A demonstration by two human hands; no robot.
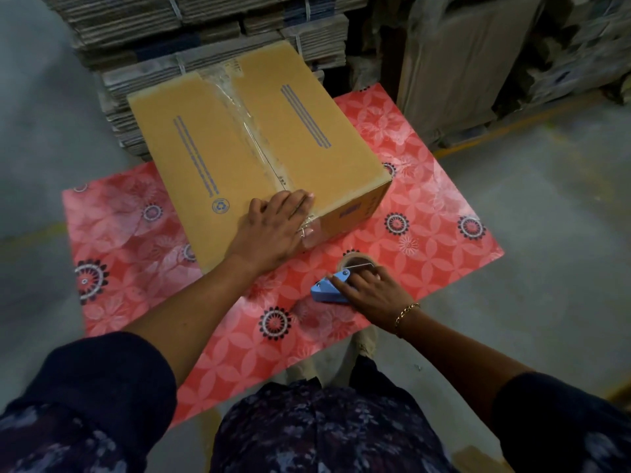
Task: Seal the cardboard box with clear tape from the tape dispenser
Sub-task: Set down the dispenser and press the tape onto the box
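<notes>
A brown cardboard box (pixel 218 141) with closed flaps lies on a red flower-patterned table (pixel 426 213). A strip of clear tape (pixel 246 121) runs along its centre seam and folds over the near edge. My left hand (pixel 273 230) lies flat on the box's near corner, fingers pressing the tape end down over the edge. To the right of the box, my right hand (pixel 370 288) rests on the blue tape dispenser (pixel 327 290), which sits on the table with its tape roll under my fingers.
Bundled stacks of flattened cartons (pixel 205 25) stand right behind the table. More wrapped cardboard (pixel 478 63) stands at the back right. Grey concrete floor (pixel 546 233) surrounds the table. My dark flowered clothing fills the bottom of the view.
</notes>
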